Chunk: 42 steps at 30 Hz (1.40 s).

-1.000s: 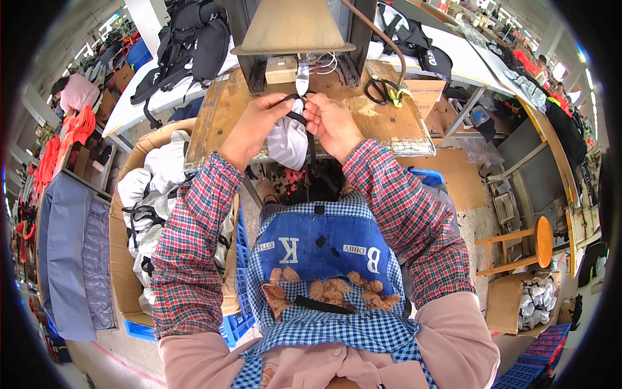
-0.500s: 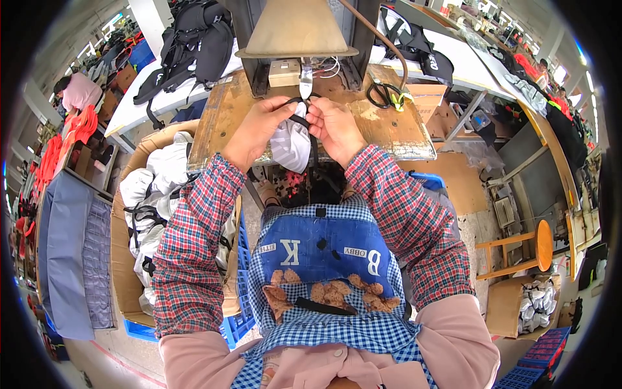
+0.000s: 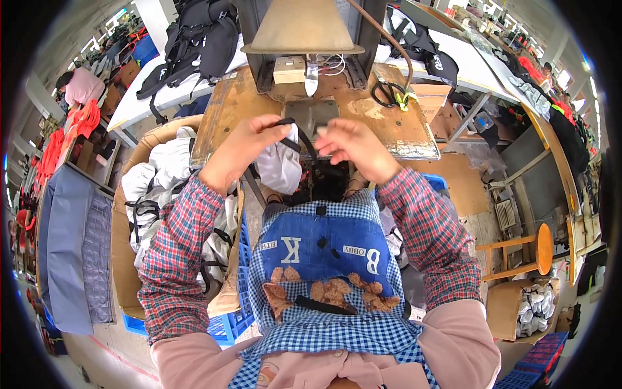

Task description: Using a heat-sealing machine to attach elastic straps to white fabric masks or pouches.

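My left hand (image 3: 243, 148) is closed in a pinch on a black strap (image 3: 306, 139) that curves out from its fingertips. Below the strap hangs a white cloth piece (image 3: 280, 165), beside the left fingers and over the near edge of the worktable. My right hand (image 3: 357, 148) is just right of the strap's loose end, its half-curled fingers a little apart and slightly blurred. I see no strap between them. Behind both hands, a machine with a beige cone-shaped guard (image 3: 303, 29) has a narrow metal tip (image 3: 311, 76) pointing down at the worktable (image 3: 227, 110).
Black-handled scissors (image 3: 387, 94) lie on the table's right side. A cardboard box (image 3: 123, 259) of white cloth pieces (image 3: 159, 175) stands at my left. Black bags (image 3: 194, 48) rest on a white table behind. To the right are a wooden stool (image 3: 543, 249) and another filled box (image 3: 502, 305).
Both hands have drawn back toward me from the metal tip, with the strap and white cloth coming along in the left. My right hand has let go and moved off to the right.
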Motion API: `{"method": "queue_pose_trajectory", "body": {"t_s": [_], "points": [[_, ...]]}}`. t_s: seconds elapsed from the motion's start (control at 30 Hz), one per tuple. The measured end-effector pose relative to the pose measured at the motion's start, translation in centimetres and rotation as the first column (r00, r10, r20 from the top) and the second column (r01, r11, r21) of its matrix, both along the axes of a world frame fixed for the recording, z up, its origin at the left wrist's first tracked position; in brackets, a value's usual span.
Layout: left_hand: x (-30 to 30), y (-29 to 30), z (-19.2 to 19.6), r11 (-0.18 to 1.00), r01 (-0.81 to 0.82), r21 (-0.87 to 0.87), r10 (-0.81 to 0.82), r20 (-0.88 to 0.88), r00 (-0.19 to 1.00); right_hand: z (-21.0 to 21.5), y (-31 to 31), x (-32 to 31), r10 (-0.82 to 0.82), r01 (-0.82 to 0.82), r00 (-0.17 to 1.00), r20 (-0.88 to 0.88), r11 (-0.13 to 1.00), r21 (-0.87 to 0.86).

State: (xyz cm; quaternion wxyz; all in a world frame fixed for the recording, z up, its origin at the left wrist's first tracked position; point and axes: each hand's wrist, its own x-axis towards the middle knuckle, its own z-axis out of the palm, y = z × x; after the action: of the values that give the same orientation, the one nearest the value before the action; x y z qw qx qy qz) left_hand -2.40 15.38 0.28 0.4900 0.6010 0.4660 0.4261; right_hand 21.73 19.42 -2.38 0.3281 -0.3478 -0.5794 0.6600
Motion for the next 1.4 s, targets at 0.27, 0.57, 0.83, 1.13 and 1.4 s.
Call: {"method": "queue_pose_trajectory", "body": {"t_s": [0.27, 0.57, 0.83, 1.13, 1.4], "points": [[1.7, -4.3, 1.3, 0.971, 0.164, -0.173, -0.171, -0.029, 0.985, -0.9, -3.7, -1.8, -0.058, 0.121, 0.987, -0.150, 0.880, 0.459], [1.8, -5.0, -0.1, 0.965, 0.152, -0.212, -0.158, -0.014, 0.987, -1.4, -5.0, -0.5, -0.129, 0.181, 0.968, -0.215, 0.953, 0.244], [3.0, -6.1, 0.3, 0.982, 0.104, -0.157, -0.122, -0.107, 0.987, -2.5, -5.8, 0.3, -0.033, 0.078, 0.993, -0.117, 0.908, 0.411], [3.0, -6.4, -0.5, 0.964, 0.155, -0.214, -0.136, 0.101, 0.986, -1.6, -8.3, 0.2, -0.040, -0.028, 0.991, 0.130, 0.873, 0.488], [2.6, -7.0, 1.0, 0.961, 0.158, -0.227, -0.208, -0.220, 0.953, -2.5, -7.6, 1.8, 0.075, -0.037, 0.979, -0.187, 0.979, 0.199]]}}
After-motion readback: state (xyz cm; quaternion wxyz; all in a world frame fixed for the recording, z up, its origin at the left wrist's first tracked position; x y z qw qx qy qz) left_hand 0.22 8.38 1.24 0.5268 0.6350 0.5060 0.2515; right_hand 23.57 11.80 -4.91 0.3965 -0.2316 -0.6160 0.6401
